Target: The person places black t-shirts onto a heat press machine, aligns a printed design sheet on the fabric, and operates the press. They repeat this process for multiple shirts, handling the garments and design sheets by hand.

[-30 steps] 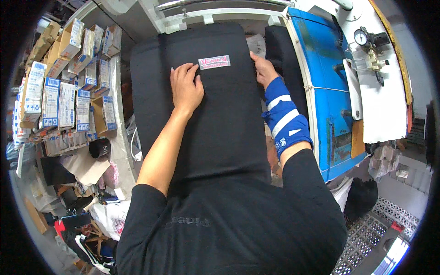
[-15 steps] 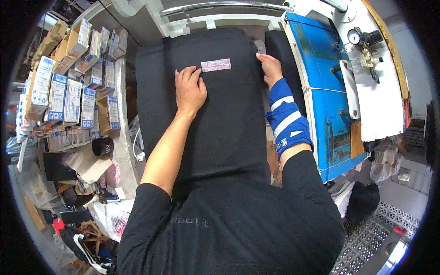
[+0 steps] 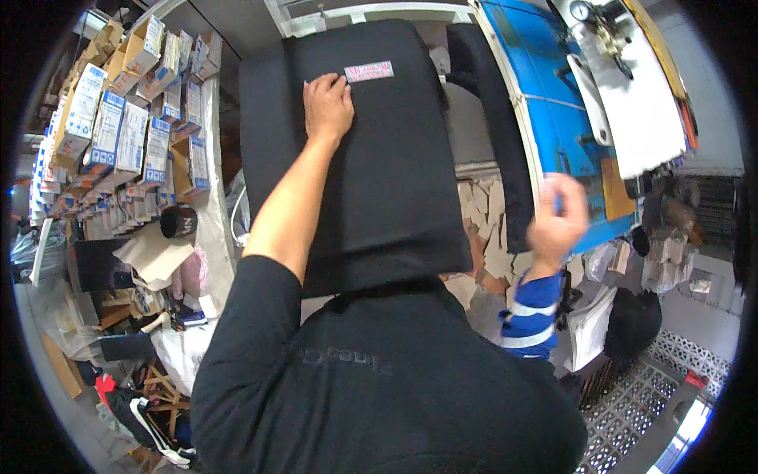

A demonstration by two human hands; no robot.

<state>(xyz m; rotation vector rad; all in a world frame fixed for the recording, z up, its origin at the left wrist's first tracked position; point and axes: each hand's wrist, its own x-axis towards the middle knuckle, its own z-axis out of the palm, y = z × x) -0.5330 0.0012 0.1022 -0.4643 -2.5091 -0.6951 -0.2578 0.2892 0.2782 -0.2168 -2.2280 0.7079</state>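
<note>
A black cloth (image 3: 379, 174) lies spread over a long flat board in front of me. Near its far end is a small pale rectangular transfer label (image 3: 369, 72) with pink-red lettering. My left hand (image 3: 328, 108) rests on the cloth, palm down, its fingertips at the label's left end and its fingers slightly bent. Off to the right of the cloth, my right hand (image 3: 558, 221) is raised beside the blue press's near end. Motion blurs its fingers, so I cannot make out anything in them. A blue sleeve cover with white stripes (image 3: 530, 316) wraps that forearm.
On the right stands a blue press part (image 3: 545, 118) with a pressure gauge (image 3: 580, 10) above it. A second narrow black padded strip (image 3: 505, 158) runs along its left side. Stacked cardboard boxes (image 3: 118, 142) fill the left shelf. Cardboard scraps (image 3: 489, 229) lie below on the floor.
My right hand has left the cloth's right edge and swung back toward me and to the right. The left hand stays by the label. The whole view has shifted slightly.
</note>
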